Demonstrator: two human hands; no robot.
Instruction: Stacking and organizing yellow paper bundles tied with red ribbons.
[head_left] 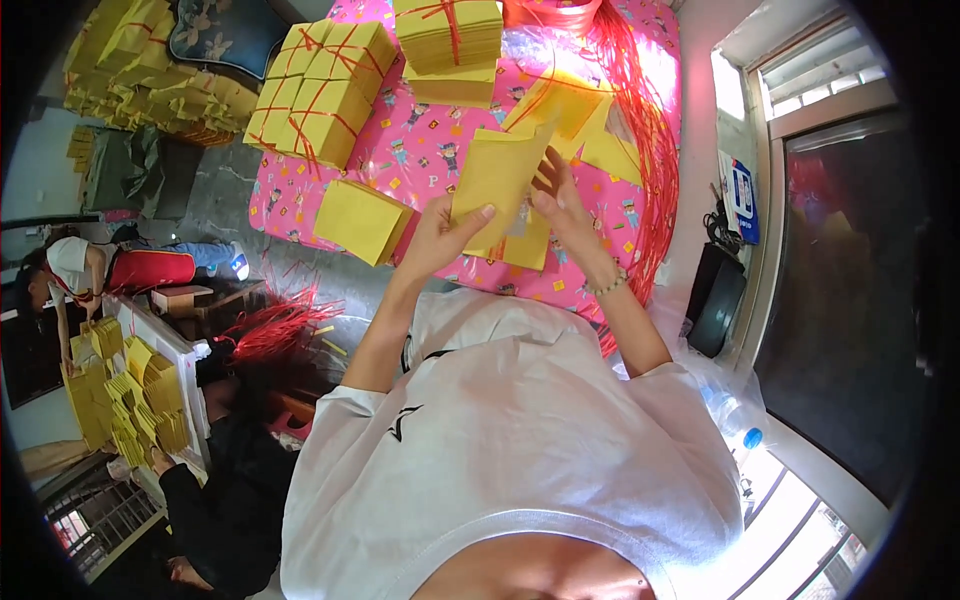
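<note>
Above the pink table [400, 150], yellow paper stack [497, 180] pinched in left hand [440, 235] grip, right hand [562, 205] grip clasping its edge

Layout, head view. The pink patterned table cover [420, 160] lies ahead of the person. Both hands are raised over its near edge: the left hand [440, 235] and the right hand [562, 205] grip the held stack of yellow paper sheets [497, 175] from either side. Left of the hands, a loose yellow paper stack [362, 220] rests at the cover's near-left edge. Behind it stand the tied yellow bundles [320, 95]; a taller tied yellow pile [448, 40] sits at the far centre. The red plastic strings [645, 130] run along the right side. Far left, a white side table [160, 345] carries more yellow sheets [135, 395].
</note>
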